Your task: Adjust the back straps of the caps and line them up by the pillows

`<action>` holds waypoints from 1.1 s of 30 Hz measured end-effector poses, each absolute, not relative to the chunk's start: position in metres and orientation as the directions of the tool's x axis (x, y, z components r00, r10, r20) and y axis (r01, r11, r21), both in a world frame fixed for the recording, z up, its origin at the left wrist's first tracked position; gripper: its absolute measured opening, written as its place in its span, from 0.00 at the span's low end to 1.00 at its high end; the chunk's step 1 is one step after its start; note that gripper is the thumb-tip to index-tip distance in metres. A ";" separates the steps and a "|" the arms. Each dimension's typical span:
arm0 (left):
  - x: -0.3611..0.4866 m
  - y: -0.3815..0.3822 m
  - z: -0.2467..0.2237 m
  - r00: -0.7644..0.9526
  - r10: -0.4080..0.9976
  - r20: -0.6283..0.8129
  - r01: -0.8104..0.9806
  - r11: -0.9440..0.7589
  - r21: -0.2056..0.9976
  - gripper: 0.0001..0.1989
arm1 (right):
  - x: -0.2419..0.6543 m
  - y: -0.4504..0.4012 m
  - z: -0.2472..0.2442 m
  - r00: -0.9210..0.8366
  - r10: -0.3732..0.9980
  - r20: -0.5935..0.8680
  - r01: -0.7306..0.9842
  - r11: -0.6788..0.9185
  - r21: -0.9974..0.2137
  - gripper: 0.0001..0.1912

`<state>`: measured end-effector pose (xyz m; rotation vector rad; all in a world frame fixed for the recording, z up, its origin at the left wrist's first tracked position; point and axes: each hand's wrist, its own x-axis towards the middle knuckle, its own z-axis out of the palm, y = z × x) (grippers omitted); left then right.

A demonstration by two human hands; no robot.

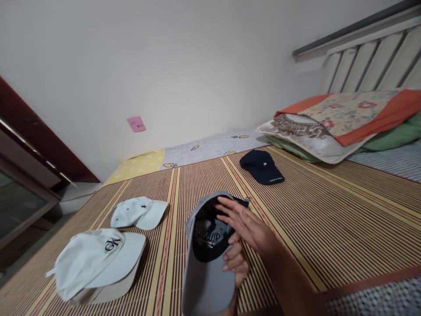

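Observation:
A grey baseball cap (208, 281) is held with its dark inside facing me and its brim towards me. My left hand (237, 261) reaches from below, its fingers curled over the cap's right edge near the brim. Most of that palm is hidden behind the cap. My right hand (248, 224) has its fingers stretched out, the tips at the opening by the back strap. To the left lie a white cap with black CK letters (90, 259), a beige brim (113, 292) showing under it, and a white cap with a small dark logo (140, 213).
A navy cap (261, 166) lies farther back on the striped mat (329, 219). Pillows with an orange floral cover (348, 114) rest at the right, below a radiator (371, 61). The white wall (197, 66) carries a pink note (136, 124).

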<state>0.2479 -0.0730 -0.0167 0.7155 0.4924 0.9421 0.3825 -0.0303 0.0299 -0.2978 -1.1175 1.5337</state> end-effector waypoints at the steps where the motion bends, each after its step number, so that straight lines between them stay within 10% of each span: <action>1: 0.248 -0.074 -0.015 0.508 0.857 -0.085 -0.555 0.402 0.728 0.13 | 0.383 -0.032 0.031 -0.299 0.876 0.380 -0.599 0.137 -0.789 0.23; 10: 0.273 -0.084 -0.027 0.532 0.823 -0.197 -0.558 0.516 0.650 0.16 | 0.395 -0.046 0.055 -0.343 0.851 0.398 -0.056 0.404 -0.913 0.26; 19: 0.315 -0.072 -0.058 0.568 0.775 -0.277 -0.528 0.601 0.600 0.23 | 0.399 -0.042 0.048 -0.296 0.867 0.400 -0.411 0.263 -0.873 0.35; 33: 0.297 -0.059 -0.099 0.562 0.790 -0.247 -0.577 0.588 0.568 0.22 | 0.422 -0.035 0.055 0.012 0.903 0.430 0.042 0.429 -0.902 0.17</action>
